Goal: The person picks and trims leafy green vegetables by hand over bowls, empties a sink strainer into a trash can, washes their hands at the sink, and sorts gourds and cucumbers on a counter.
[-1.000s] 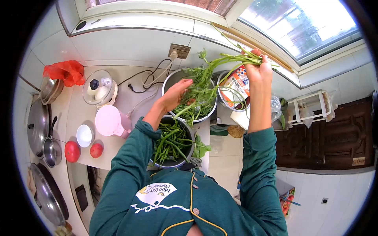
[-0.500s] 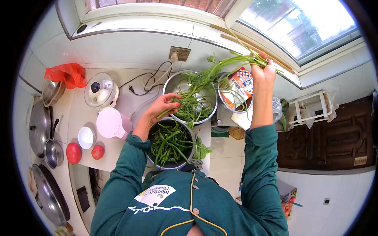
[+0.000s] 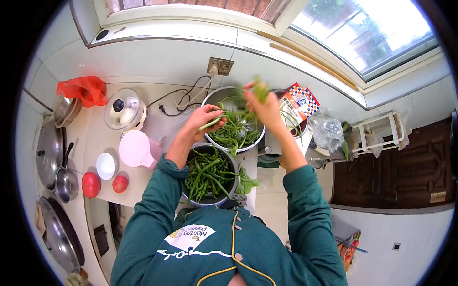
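My left hand (image 3: 206, 119) is closed on a green stem beside the left rim of a large metal bowl (image 3: 261, 136). Leafy greens (image 3: 234, 131) lie in that bowl. Over its upper right part, my right hand (image 3: 265, 106) is blurred by motion, with a smeared bunch of green stalks (image 3: 260, 89) in its fingers. Just below stands a pot of long green peppers (image 3: 207, 175). To the right, a printed packet (image 3: 299, 103) rests on a smaller container, partly hidden behind my right hand and wrist.
A pink jug (image 3: 136, 148), a white bowl (image 3: 106, 166), two red tomatoes (image 3: 91, 185) and an egg cooker (image 3: 126, 109) are on the left. Pans and lids (image 3: 59, 233) line the far left. A clear plastic bag (image 3: 327, 131) and a white rack (image 3: 379, 135) are at right.
My right hand has come left and down from near the window to above the large bowl, bringing the stalks. My left hand has moved slightly up and right with a stem.
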`<state>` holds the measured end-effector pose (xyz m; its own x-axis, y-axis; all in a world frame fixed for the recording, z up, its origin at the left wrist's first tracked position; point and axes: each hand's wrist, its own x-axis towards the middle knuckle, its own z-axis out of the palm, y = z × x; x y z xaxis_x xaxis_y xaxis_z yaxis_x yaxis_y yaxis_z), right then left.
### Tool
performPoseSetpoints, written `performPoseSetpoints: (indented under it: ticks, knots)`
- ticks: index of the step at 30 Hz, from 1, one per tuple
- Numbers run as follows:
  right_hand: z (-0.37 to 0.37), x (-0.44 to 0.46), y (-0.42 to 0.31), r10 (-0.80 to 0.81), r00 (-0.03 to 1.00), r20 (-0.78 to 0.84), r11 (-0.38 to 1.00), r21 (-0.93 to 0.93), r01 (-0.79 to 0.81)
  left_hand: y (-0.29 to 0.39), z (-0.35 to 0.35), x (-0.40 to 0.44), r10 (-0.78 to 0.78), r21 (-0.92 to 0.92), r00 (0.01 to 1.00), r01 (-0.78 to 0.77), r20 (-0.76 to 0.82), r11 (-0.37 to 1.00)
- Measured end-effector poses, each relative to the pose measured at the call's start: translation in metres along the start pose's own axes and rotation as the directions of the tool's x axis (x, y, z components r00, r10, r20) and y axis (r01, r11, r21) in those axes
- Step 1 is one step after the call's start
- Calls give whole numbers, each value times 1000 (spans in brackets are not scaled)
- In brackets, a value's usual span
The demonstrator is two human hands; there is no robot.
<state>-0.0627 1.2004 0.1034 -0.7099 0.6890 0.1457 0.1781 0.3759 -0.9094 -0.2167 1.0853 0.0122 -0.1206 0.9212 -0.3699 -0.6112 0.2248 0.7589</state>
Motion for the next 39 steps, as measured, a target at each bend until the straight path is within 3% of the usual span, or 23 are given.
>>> performPoseSetpoints:
  ticks: [2, 6, 9, 10, 13, 17, 19, 23, 24, 26, 28, 31, 32, 34, 36, 37, 38, 39]
  knots:
    - [14, -9, 9, -143, 986, 90, 968, -193, 158, 8, 5, -3, 11, 14, 1000, -11, 1, 1000]
    - [16, -10, 34, -102, 992, 75, 973, -202, 115, 25, 7, -10, 66, -101, 996, -60, 59, 993]
    - [9, -7, 50, 105, 994, 29, 990, 93, -108, 41, 12, -14, 145, -150, 984, -129, 107, 980]
    - [9, -8, 50, 103, 994, 29, 990, 93, -105, 48, 16, -17, 147, -149, 983, -131, 107, 980]
    - [10, -8, 56, 288, 955, 74, 934, 196, -297, 64, 31, -20, 238, -178, 961, -212, 141, 961]
    - [15, -10, 51, 390, 919, 59, 914, 91, -394, 75, 49, -22, 314, -198, 921, -272, 229, 942]
    - [19, -11, 49, 520, 830, 203, 788, 261, -558, 80, 59, -20, 324, -199, 914, -280, 242, 939]
    - [29, -13, 45, 588, 762, 271, 715, 267, -646, 90, 76, -20, 351, -189, 877, -303, 329, 934]
    - [28, -13, 43, 586, 764, 270, 717, 268, -644, 91, 79, -19, 356, -184, 854, -308, 380, 934]
    - [23, -12, 40, 574, 751, 326, 575, 493, -653, 90, 82, -21, 364, -171, 848, -322, 385, 931]
    - [21, -11, 43, 544, 758, 359, 577, 496, -649, 86, 82, -23, 364, -144, 824, -336, 434, 931]
    - [24, -16, 44, 522, 754, 399, 396, 670, -628, 73, 84, -27, 300, -49, 830, -315, 470, 948]
    - [29, -20, 47, 499, 807, 316, 475, 679, -560, 65, 84, -29, 263, -21, 829, -290, 495, 957]
    - [22, -18, 111, 257, 795, 550, 209, 771, -601, 44, 86, -39, 215, -1, 796, -260, 566, 966]
    - [33, -4, 86, 478, 764, 434, 124, 828, -548, 22, 81, -51, 150, 12, 805, -191, 574, 981]
    - [25, -1, 88, 387, 763, 518, -25, 833, -553, 15, 76, -59, 131, 4, 818, -161, 560, 987]
    - [22, -5, 90, 472, 856, 212, 236, 904, -355, 9, 68, -66, 109, -4, 831, -128, 546, 992]
    - [15, -4, 94, 460, 866, 199, 247, 908, -340, 2, 58, -71, 96, 4, 861, -113, 499, 994]
